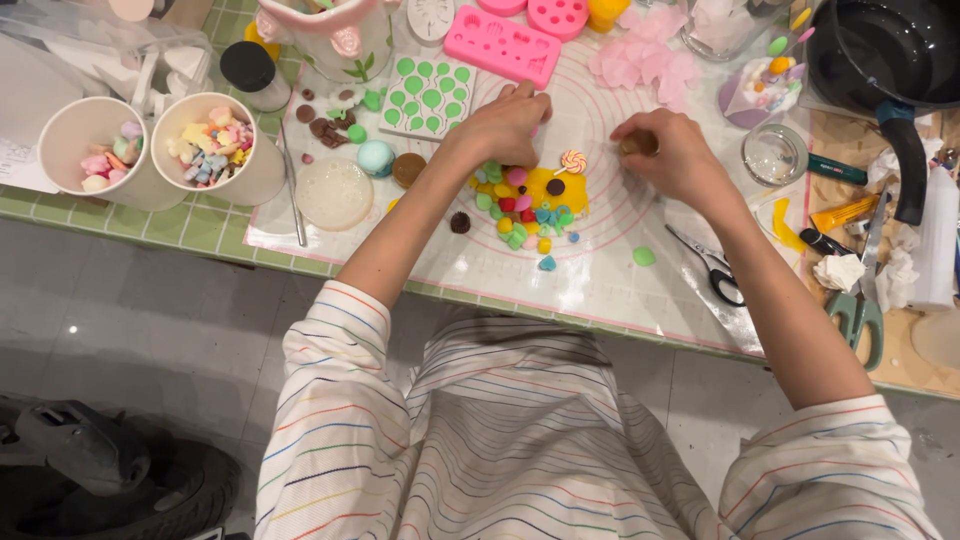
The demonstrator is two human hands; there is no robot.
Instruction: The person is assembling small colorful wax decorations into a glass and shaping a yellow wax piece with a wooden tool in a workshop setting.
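At frame centre, the left hand [505,125] is resting curled fingers on the yellow clay piece [535,200] studded with coloured candies. The right hand [670,150], just right, is pinching a small brown ball [636,144], grip closed. Pressing gently would keep shapes intact.

We see a green-tiled table [190,228] carrying a clear mat [600,270], two white cups [150,150] of candy shapes, a black pan [880,60], a glass jar [774,154] and green-handled scissors [860,310].
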